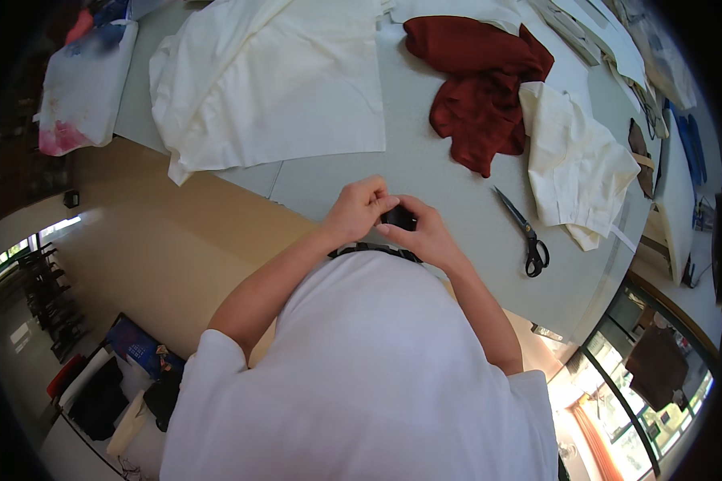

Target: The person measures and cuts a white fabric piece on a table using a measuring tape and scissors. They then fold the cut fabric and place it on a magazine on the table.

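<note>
White shirt fabric (377, 377) fills the lower view, closest to the lens, with both forearms rising from it toward the grey table (425, 172). Just above the shirt's collar, at the table's near edge, the left hand (359, 210) and the right hand (425, 236) meet around a small black object (399, 216). Both sets of fingers are curled and pinched on it from either side. Right of the hands, black-handled scissors (523, 232) lie flat on the table. Beyond the scissors sits a folded cream cloth (582, 172), and a dark red garment (481, 88) is bunched farther back. Left of it spreads a large cream fabric sheet (273, 80).
</note>
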### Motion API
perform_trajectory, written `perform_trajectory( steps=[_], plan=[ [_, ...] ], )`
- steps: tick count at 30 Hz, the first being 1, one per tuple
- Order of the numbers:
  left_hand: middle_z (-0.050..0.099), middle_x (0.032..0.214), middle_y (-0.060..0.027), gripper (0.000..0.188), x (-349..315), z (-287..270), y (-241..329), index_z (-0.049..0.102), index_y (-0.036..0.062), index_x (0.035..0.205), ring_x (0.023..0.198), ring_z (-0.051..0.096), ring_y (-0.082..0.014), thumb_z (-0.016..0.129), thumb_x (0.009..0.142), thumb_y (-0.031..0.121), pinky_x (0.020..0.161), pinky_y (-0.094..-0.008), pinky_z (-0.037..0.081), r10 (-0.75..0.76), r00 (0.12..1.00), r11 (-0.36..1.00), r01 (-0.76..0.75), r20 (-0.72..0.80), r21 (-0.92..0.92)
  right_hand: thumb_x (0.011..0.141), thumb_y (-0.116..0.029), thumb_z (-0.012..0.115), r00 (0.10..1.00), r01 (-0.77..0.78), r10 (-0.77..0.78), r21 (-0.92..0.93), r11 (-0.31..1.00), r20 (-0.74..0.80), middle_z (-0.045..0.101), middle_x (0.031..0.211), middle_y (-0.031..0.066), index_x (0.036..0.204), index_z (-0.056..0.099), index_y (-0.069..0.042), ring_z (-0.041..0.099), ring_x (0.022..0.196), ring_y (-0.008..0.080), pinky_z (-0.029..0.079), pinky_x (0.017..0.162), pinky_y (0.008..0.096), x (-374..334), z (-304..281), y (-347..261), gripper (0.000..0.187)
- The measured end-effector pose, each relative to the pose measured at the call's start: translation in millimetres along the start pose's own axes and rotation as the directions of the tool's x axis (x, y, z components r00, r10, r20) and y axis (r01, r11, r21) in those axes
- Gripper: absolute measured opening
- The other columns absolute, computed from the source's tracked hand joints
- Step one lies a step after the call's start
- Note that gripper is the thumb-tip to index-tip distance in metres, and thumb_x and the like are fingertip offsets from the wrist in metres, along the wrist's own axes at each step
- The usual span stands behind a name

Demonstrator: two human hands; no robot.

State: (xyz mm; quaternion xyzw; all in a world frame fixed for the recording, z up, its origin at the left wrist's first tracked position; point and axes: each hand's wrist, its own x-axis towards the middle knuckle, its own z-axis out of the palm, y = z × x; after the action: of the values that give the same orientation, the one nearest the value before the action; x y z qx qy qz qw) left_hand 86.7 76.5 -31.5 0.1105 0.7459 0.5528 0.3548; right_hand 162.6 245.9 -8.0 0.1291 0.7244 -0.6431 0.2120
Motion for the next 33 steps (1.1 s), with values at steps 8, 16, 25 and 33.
perform_trajectory(
  steps=[8,16,25,33],
  plan=[
    [0.053,0.061,0.0002,0.019,18,-85,-57,0.056,0.0053,0.083,0.052,0.047,-0.0071,0.065,0.097,0.015,0.047,-0.0263,0.038,-0.163,0.929,0.976,0.102,-0.333,-0.192,0.088,-0.023,0.063,0.973,-0.230,0.231,-0.039,0.972,0.007,0.063,0.080,0.0029,0.094,0.067,0.000,0.057,0.075,0.0111,0.046,0.068,0.0270,32,-11,22,0.024],
    [0.056,0.063,-0.0037,0.025,56,-80,-39,0.052,0.0058,0.081,0.043,0.046,-0.0102,0.063,0.099,0.020,0.038,-0.0265,0.036,-0.317,0.914,0.877,0.182,-0.252,-0.444,0.095,-0.027,0.063,0.965,-0.214,0.152,-0.304,0.928,-0.216,0.066,0.073,0.0026,0.085,0.068,0.001,0.058,0.069,0.0090,0.046,0.065,0.0277,45,-115,16,0.030],
    [0.064,0.072,-0.0077,0.008,78,-62,-44,0.061,-0.0001,0.095,0.054,0.060,-0.0138,0.064,0.095,0.008,0.051,-0.0285,0.052,-0.310,0.917,0.866,0.163,-0.251,-0.473,0.098,-0.027,0.062,0.964,-0.166,0.087,-0.312,0.935,-0.251,0.062,0.073,-0.0010,0.102,0.073,0.001,0.052,0.067,0.0076,0.043,0.063,0.0253,75,-139,20,0.030],
    [0.068,0.070,-0.0099,0.005,81,-46,-53,0.065,-0.0044,0.090,0.057,0.068,-0.0160,0.065,0.089,0.000,0.051,-0.0294,0.055,-0.204,0.896,0.969,0.129,-0.393,-0.209,0.091,-0.028,0.073,0.989,-0.141,0.140,-0.021,0.990,-0.044,0.054,0.074,-0.0065,0.103,0.073,-0.002,0.045,0.066,0.0052,0.037,0.060,0.0226,77,-134,7,0.028]
  ],
)
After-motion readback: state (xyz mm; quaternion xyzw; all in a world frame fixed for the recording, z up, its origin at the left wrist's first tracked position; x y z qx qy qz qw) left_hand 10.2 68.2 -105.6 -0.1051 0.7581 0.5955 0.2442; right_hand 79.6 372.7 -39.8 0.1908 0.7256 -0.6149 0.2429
